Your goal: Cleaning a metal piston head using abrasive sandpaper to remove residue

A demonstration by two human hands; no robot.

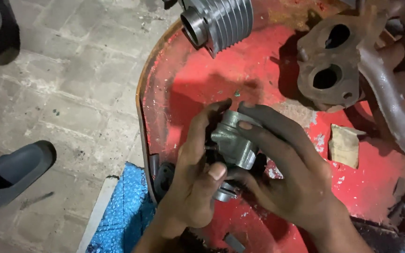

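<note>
Both hands meet over the middle of a round, worn red metal counter point(202, 79) with a rusty raised rim, and between them sits a small grey cast-metal engine part point(233, 140) with a short tubular neck, held just above the red surface. The left hand point(195, 180) comes up from below, its grip pressed together on the part: the thumb lies across the part's lower front and the fingers curl up around its left side. The right hand point(291, 173) reaches in from the lower right, its grip also pinching the same part, with the long fingers laid over the top and right side and one fingertip resting on the upper face. Both hands are dark with grease. At the top edge of the counter lies a silver finned metal cylinder point(219, 21), well apart from the hands. To the upper right rests a rusty brown cast manifold with two round openings point(331, 63), joined to a curved rusty pipe point(394, 103). A small piece of tan cardboard point(345, 145) lies on the red surface just right of the right hand. Left of the counter, on the grey paved floor point(71, 79), are a crumpled blue plastic sheet point(123, 211) and a dark grey rubber sandal point(12, 173).
</note>
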